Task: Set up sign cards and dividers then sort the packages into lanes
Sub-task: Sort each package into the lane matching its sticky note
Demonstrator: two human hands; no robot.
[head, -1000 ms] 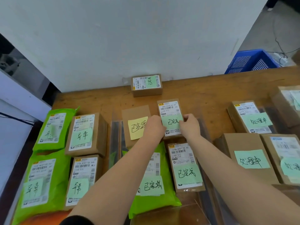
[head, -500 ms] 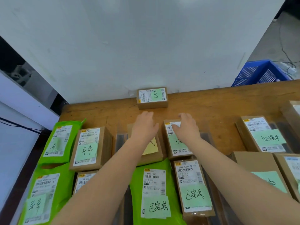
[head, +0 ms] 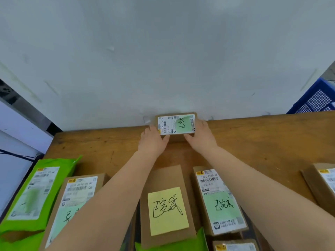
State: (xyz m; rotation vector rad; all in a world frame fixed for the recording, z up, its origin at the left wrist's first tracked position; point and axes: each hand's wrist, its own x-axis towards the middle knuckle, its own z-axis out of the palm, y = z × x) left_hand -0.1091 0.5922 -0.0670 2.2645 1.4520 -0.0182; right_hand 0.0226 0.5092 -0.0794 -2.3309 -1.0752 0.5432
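1. A small brown box [head: 176,124] lies at the far edge of the wooden table [head: 253,138], right against the white wall [head: 163,60]. On its top there is a white shipping label and a green note with handwriting.
2. The left hand [head: 153,142] holds the left end of this box; its fingers [head: 151,128] are curled on the side and the thumb touches the near edge.
3. The right hand [head: 201,136] holds the right end in the same way, with fingers clamped on the box side.
4. Nearer to the person, between the two forearms, lies a brown package with a yellow note [head: 167,211].
5. Just beside it on the right lies a brown package with a green note [head: 222,203], partly under the right forearm.
6. On the left are a green mailer bag [head: 36,192] and a brown box with a label [head: 76,196], side by side.
7. A blue crate [head: 317,100] stands behind the table at the far right.
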